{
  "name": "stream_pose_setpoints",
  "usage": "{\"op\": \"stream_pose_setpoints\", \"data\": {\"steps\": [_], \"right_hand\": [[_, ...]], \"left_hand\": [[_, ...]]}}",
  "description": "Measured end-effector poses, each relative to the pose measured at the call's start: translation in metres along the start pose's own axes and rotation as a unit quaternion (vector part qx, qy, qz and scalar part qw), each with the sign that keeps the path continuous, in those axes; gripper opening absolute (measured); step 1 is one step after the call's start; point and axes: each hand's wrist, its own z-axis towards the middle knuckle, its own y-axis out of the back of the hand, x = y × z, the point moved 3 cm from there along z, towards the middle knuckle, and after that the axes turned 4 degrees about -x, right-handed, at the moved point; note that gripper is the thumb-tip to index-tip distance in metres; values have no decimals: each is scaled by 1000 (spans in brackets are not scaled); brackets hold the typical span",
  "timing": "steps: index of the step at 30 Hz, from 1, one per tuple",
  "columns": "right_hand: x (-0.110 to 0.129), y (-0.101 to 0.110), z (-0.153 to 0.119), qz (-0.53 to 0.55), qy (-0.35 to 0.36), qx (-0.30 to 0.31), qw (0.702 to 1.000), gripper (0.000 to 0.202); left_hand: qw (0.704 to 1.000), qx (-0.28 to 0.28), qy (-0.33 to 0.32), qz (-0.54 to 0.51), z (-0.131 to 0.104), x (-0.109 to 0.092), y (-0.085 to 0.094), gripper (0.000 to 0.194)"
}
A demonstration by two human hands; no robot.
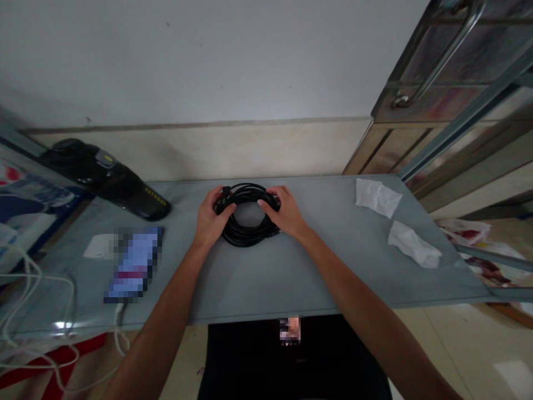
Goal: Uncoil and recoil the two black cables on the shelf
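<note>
A coiled black cable (246, 236) lies on the grey table (266, 289), near its back edge and in front of the wall. My left hand (213, 218) grips the left side of the coil, its thumb over the top of the loops. On the right side my right hand (288, 211) holds the coil in the same way, thumb on top and fingers behind. A black connector (226, 190) shows beside the left fingers. The middle of the coil is an open ring with the table surface visible through it.
A black handheld device (112, 180) lies at the back left. In front of it is a blurred-out phone (135, 264) with a white cable (119, 328). Two crumpled white tissues (378, 197) (413, 244) rest on the right. A metal door handle (445, 61) is at upper right.
</note>
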Motion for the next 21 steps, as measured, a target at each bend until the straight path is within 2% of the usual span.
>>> {"op": "stream_pose_setpoints", "data": {"steps": [4, 9, 14, 17, 21], "right_hand": [[-16, -2, 2, 31, -43, -4, 999, 31], [-20, 4, 4, 21, -48, -6, 999, 27], [-27, 15, 10, 27, -60, 3, 998, 27], [-29, 22, 11, 31, -56, -2, 998, 25], [-21, 30, 10, 13, -31, -14, 999, 28]], "left_hand": [[999, 31, 12, -35, -2, 0, -4, 70], [995, 56, 24, -76, -4, -1, -8, 77], [989, 81, 27, -124, -8, -8, -14, 73], [992, 81, 16, -92, -10, -11, -20, 67], [999, 42, -31, 10, -8, -13, -28, 54]]}}
